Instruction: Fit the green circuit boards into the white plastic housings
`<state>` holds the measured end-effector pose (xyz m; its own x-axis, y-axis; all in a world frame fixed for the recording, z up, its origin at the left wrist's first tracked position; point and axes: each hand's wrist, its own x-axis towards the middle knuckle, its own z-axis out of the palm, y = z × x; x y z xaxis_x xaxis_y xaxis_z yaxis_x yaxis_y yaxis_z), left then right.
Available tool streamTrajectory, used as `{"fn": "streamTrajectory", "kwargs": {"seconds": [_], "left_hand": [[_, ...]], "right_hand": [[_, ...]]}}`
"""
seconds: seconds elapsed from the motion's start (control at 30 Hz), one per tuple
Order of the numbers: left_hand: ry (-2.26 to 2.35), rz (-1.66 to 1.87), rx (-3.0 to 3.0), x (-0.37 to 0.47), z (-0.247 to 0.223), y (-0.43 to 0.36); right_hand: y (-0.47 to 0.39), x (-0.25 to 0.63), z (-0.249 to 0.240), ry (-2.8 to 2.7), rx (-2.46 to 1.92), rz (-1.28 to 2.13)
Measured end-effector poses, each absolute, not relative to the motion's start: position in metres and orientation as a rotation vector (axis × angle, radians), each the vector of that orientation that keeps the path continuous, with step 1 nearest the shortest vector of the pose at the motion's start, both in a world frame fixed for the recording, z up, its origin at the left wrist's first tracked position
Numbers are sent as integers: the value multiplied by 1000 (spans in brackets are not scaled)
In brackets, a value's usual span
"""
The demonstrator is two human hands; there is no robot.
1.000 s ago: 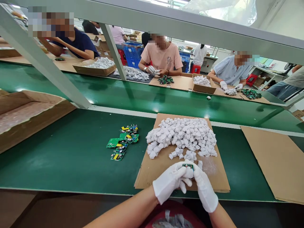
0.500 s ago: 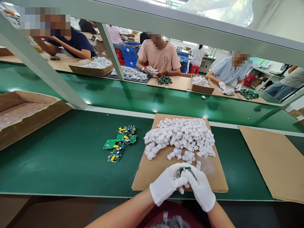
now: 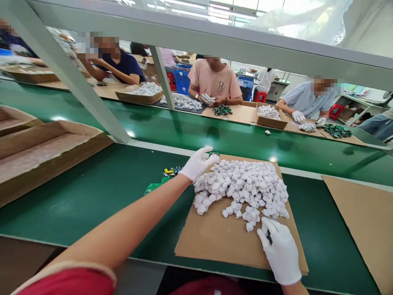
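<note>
My left hand (image 3: 199, 164), in a white glove, is stretched out to the back left edge of the cardboard (image 3: 211, 241), holding a small green circuit board (image 3: 214, 155) between thumb and fingers. White wrapped pieces (image 3: 245, 180) lie in a heap on the cardboard. At the heap's lower right, my right hand (image 3: 280, 250), also gloved, is curled round something dark that I cannot make out. Left of the heap, green circuit boards with yellow parts (image 3: 168, 172) lie on the green table, partly hidden by my left forearm.
Cardboard trays (image 3: 58, 159) stand at the left, and a flat cardboard sheet (image 3: 359, 217) lies at the right. A slanted metal post (image 3: 82, 82) rises from the table. Across the green surface, several people work with similar pieces.
My hands have come apart from round the circuit board. The left has gone forward and left with a board; the right has moved right. The view has shifted left.
</note>
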<state>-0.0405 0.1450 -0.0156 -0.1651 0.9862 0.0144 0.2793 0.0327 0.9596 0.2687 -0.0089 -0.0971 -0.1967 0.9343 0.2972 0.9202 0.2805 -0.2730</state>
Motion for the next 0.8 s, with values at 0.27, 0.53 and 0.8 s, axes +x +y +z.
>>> {"fn": "streamTrajectory", "kwargs": {"seconds": [0.27,0.53,0.8], "left_hand": [[2005,822,1454,-65,-46,261],[2096,509,1700,-81,-41,251],[1883,136,2039,-131,-17,123]], "right_hand": [[0,291,-128,-2283,-1408,-240],[3,294,-122,-2307,-1435,-229],[-8,311,-138,-2356,-1439,-388]]}}
